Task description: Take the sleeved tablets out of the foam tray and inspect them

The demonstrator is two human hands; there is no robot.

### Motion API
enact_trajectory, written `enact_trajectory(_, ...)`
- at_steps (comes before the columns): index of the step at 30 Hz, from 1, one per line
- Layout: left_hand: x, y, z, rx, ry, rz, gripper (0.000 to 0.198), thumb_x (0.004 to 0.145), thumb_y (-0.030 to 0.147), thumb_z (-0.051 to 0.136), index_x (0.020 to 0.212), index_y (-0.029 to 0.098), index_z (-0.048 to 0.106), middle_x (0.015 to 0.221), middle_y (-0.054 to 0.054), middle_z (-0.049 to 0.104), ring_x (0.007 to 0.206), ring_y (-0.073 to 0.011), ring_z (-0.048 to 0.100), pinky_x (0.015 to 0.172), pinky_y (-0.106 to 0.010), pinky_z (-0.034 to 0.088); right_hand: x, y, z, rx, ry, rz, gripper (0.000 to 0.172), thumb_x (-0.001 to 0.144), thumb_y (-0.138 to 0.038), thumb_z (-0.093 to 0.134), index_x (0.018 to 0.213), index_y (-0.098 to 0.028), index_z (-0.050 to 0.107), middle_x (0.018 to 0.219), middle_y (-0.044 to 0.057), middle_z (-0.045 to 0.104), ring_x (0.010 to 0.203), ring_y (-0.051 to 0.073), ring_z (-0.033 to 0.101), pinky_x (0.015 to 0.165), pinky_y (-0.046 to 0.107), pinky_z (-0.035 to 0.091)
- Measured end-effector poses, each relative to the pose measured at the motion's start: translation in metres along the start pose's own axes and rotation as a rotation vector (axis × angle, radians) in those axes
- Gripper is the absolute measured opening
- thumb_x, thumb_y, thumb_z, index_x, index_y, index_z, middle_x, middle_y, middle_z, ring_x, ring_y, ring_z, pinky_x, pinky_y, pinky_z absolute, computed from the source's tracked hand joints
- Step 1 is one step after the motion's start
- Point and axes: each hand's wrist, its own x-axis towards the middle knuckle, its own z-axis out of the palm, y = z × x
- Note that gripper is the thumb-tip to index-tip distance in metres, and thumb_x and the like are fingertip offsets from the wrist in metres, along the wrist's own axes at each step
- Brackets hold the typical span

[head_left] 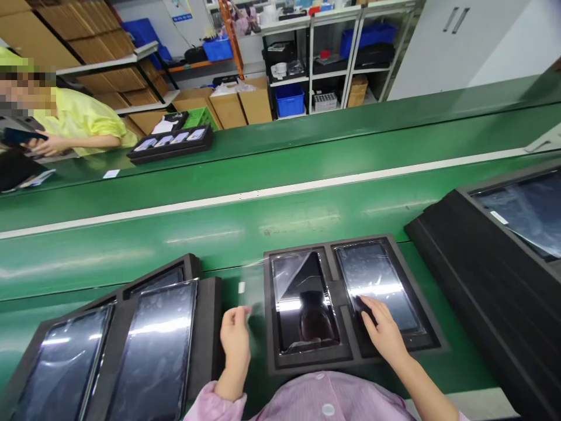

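My left grip (235, 336) pinches a clear film (255, 286), lower centre; my right grip (383, 328) rests unclenched at the edge of the right-hand screen (372, 272), inside the black tray (336, 292), lower right of centre. Green counter (131, 248) beneath; co-worker (94, 117) upper left.

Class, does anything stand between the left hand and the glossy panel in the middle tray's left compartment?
Yes: the middle tray's left rim lies between the left hand and the glossy panel, as does a blurred clear film that the hand appears to pinch. Nothing else shows between.
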Motion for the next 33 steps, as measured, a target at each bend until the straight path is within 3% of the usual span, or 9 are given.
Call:
enact_trajectory(6, -0.010, 0.015, -0.005, -0.313, 0.075, -0.244, 0.038, 0.065, 0.054, 0.060, 0.072, 0.020, 0.044, 0.073, -0.005, 0.069, 0.072, -0.0242, 0.069, 0.078, -0.046, 0.052, 0.014, -0.027, 0.017, 0.217, -0.036, 0.183, 0.032, 0.083, -0.041, 0.044, 0.100, -0.019, 0.059, 0.096, 0.011, 0.066, 0.086, 0.024, 0.062, 0.080, 0.044, 0.051)
enact_trajectory(10, -0.041, 0.019, -0.003, -0.277, -0.148, -0.242, 0.036, 0.069, 0.054, 0.060, 0.069, 0.020, 0.048, 0.079, -0.008, 0.072, 0.079, -0.0268, 0.068, 0.082, -0.047, 0.051, 0.042, -0.046, 0.038, 0.377, -0.179, 0.328, 0.043, 0.083, -0.049, 0.039, 0.106, -0.016, 0.053, 0.094, 0.012, 0.067, 0.072, 0.020, 0.065, 0.062, 0.035, 0.055)
enact_trajectory(12, -0.056, 0.016, -0.002, -0.033, -0.392, -0.074, 0.028, 0.076, 0.047, 0.054, 0.069, 0.020, 0.055, 0.088, -0.011, 0.072, 0.088, -0.0279, 0.067, 0.086, -0.048, 0.050, 0.060, -0.052, 0.050, 0.407, -0.257, 0.395, 0.044, 0.082, -0.049, 0.041, 0.108, -0.015, 0.052, 0.095, 0.012, 0.067, 0.072, 0.021, 0.066, 0.057, 0.033, 0.055)
enact_trajectory(15, -0.073, 0.008, 0.001, 0.415, -0.709, 0.410, 0.018, 0.080, 0.029, 0.051, 0.089, 0.020, 0.064, 0.108, -0.012, 0.068, 0.105, -0.0287, 0.061, 0.097, -0.052, 0.041, 0.084, -0.058, 0.063, 0.359, -0.337, 0.482, 0.045, 0.081, -0.041, 0.046, 0.115, -0.013, 0.048, 0.085, 0.010, 0.066, 0.067, 0.021, 0.066, 0.051, 0.031, 0.052)
enact_trajectory(18, -0.082, 0.000, 0.004, 0.663, -0.788, 0.770, 0.035, 0.080, 0.026, 0.053, 0.114, 0.017, 0.057, 0.117, -0.012, 0.064, 0.113, -0.0280, 0.056, 0.103, -0.053, 0.036, 0.093, -0.068, 0.067, 0.258, -0.407, 0.461, 0.044, 0.078, -0.024, 0.047, 0.120, -0.013, 0.047, 0.073, 0.003, 0.063, 0.066, 0.019, 0.063, 0.060, 0.031, 0.049)
enact_trajectory(21, -0.085, -0.005, 0.006, 0.738, -0.738, 0.835, 0.037, 0.084, 0.028, 0.050, 0.118, 0.017, 0.054, 0.116, -0.010, 0.065, 0.112, -0.0242, 0.057, 0.108, -0.050, 0.029, 0.083, -0.090, 0.056, 0.235, -0.572, 0.324, 0.037, 0.072, -0.014, 0.049, 0.107, -0.020, 0.060, 0.067, -0.002, 0.062, 0.068, 0.016, 0.059, 0.068, 0.027, 0.045)
enact_trajectory(25, -0.085, -0.007, 0.006, 0.777, -0.744, 0.835, 0.033, 0.085, 0.030, 0.048, 0.115, 0.018, 0.057, 0.114, -0.008, 0.066, 0.109, -0.0226, 0.059, 0.110, -0.049, 0.025, 0.058, -0.115, 0.021, 0.405, -1.159, 0.084, 0.018, 0.068, -0.012, 0.058, 0.076, -0.022, 0.070, 0.064, -0.005, 0.065, 0.060, 0.013, 0.058, 0.059, 0.020, 0.043)
enact_trajectory(27, -0.084, -0.007, 0.005, 0.793, -0.748, 0.850, 0.030, 0.086, 0.030, 0.048, 0.112, 0.019, 0.058, 0.113, -0.007, 0.067, 0.107, -0.0216, 0.061, 0.108, -0.048, 0.029, 0.052, -0.118, 0.003, 0.428, -1.301, -0.004, 0.017, 0.071, -0.012, 0.056, 0.073, -0.021, 0.071, 0.067, -0.003, 0.066, 0.064, 0.013, 0.059, 0.063, 0.020, 0.043)
enact_trajectory(33, -0.085, -0.004, 0.013, 0.888, -0.781, 0.857, 0.024, 0.082, 0.026, 0.050, 0.102, 0.019, 0.062, 0.109, -0.007, 0.068, 0.103, -0.0237, 0.061, 0.090, -0.042, 0.046, 0.043, -0.085, -0.023, 0.337, -1.033, 0.149, 0.018, 0.072, -0.014, 0.050, 0.071, -0.021, 0.067, 0.078, 0.000, 0.067, 0.074, 0.016, 0.061, 0.071, 0.025, 0.046)
